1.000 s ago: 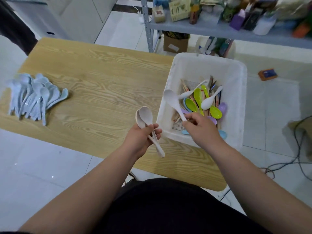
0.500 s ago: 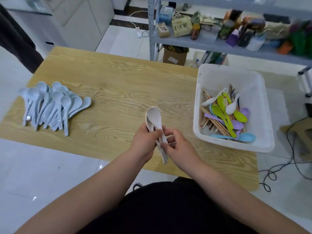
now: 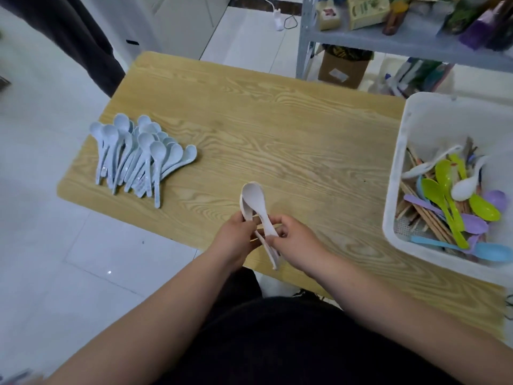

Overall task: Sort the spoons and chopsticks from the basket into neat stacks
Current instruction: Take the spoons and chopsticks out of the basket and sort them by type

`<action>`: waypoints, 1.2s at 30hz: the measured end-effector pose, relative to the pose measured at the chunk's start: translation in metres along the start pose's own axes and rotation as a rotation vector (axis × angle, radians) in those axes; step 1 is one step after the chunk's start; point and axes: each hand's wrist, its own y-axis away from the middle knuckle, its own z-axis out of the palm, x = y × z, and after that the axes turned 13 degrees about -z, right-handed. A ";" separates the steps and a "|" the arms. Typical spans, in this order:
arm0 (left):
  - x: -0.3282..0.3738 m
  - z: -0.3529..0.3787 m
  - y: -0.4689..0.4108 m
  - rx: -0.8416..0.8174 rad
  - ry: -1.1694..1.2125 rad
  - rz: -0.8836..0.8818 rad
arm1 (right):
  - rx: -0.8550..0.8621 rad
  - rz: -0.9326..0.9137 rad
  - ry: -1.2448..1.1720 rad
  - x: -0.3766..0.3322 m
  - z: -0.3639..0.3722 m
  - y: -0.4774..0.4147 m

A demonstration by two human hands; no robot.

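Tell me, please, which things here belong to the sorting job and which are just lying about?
Job: beige spoons, gripped by the left hand and right hand; pale blue spoon pile; white basket; its chopsticks and coloured spoons.
Lying about: shelf, cardboard box, white plug.

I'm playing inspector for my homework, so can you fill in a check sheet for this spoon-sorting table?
Surface: wooden table, light grain.
Job's things: pale blue spoons piled at left; white basket at right holds mixed spoons and chopsticks.
Clutter: nothing seen.
Grips: left hand and right hand both hold beige spoons.
Cables: white cable on the far floor.
Surroundings: packed shelf, cardboard box, tiled floor.
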 end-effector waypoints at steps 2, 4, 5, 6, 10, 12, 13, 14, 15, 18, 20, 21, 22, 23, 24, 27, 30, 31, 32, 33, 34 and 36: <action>0.000 -0.013 -0.012 0.001 -0.017 -0.018 | -0.003 0.027 0.017 -0.002 0.009 -0.013; 0.005 -0.026 -0.022 -0.012 -0.044 -0.025 | 0.006 0.056 0.028 -0.006 0.015 -0.026; 0.010 -0.033 -0.029 -0.020 -0.059 -0.028 | 0.009 0.075 0.034 -0.008 0.019 -0.034; 0.016 -0.040 -0.034 -0.022 -0.080 -0.031 | 0.019 0.098 0.041 -0.010 0.025 -0.044; 0.055 -0.080 -0.079 0.015 -0.167 -0.033 | 0.129 0.192 0.051 -0.013 0.053 -0.100; 0.075 -0.103 -0.100 0.056 -0.288 -0.012 | 0.217 0.237 0.051 -0.016 0.068 -0.127; 0.083 -0.114 -0.112 0.087 -0.370 0.002 | 0.262 0.263 0.048 -0.017 0.075 -0.139; 0.092 -0.123 -0.120 0.112 -0.453 0.014 | 0.301 0.289 0.043 -0.018 0.082 -0.150; 0.101 -0.129 -0.125 0.121 -0.511 0.031 | 0.334 0.309 0.041 -0.019 0.088 -0.161; 0.126 -0.138 -0.139 0.141 -0.702 0.154 | 0.383 0.322 0.096 -0.027 0.105 -0.187; 0.133 -0.141 -0.139 0.138 -0.799 0.220 | 0.403 0.297 0.177 -0.031 0.113 -0.195; 0.134 -0.142 -0.136 0.111 -0.817 0.250 | 0.415 0.276 0.219 -0.032 0.116 -0.197; 0.134 -0.144 -0.132 0.072 -0.835 0.287 | 0.411 0.262 0.254 -0.033 0.119 -0.196; 0.132 -0.146 -0.132 0.035 -0.858 0.325 | 0.390 0.259 0.277 -0.034 0.121 -0.194; 0.130 -0.148 -0.130 -0.005 -0.896 0.362 | 0.352 0.260 0.291 -0.035 0.122 -0.192; 0.126 -0.149 -0.129 -0.072 -0.962 0.399 | 0.228 0.239 0.316 -0.037 0.119 -0.185; 0.129 -0.148 -0.126 -0.068 -1.008 0.377 | 0.171 0.216 0.317 -0.043 0.109 -0.168; 0.129 -0.148 -0.125 -0.052 -1.027 0.361 | 0.165 0.215 0.300 -0.043 0.105 -0.160; 0.129 -0.150 -0.125 -0.017 -1.049 0.350 | 0.161 0.226 0.289 -0.043 0.101 -0.149; 0.128 -0.152 -0.124 0.037 -1.090 0.341 | 0.162 0.236 0.279 -0.041 0.095 -0.138; 0.126 -0.153 -0.123 0.091 -1.147 0.347 | 0.163 0.248 0.273 -0.038 0.090 -0.125; 0.116 -0.155 -0.117 0.116 -1.258 0.412 | 0.168 0.245 0.267 -0.030 0.078 -0.097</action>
